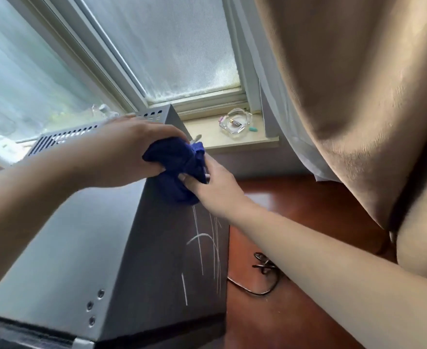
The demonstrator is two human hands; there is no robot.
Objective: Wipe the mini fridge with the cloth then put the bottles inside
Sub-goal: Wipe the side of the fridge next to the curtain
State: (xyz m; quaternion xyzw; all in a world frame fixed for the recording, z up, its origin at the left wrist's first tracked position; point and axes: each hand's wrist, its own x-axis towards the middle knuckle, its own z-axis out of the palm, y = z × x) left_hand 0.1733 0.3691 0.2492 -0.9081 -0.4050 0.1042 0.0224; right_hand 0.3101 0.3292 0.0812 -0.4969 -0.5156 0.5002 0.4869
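The grey mini fridge (63,248) fills the lower left, seen from above, with a vent grille along its back edge and white scratch marks on its dark right side. A bunched dark blue cloth (179,170) sits at the fridge's upper right edge. My left hand (121,152) grips the cloth from above and from the left. My right hand (215,187) holds the cloth's lower right part against the fridge's side. No bottles are clearly in view.
A glass ashtray (236,120) with small items stands on the window sill (232,139) behind the fridge. A tan curtain (346,96) hangs on the right. A black cable (260,278) lies coiled on the red-brown wooden floor (308,205) beside the fridge.
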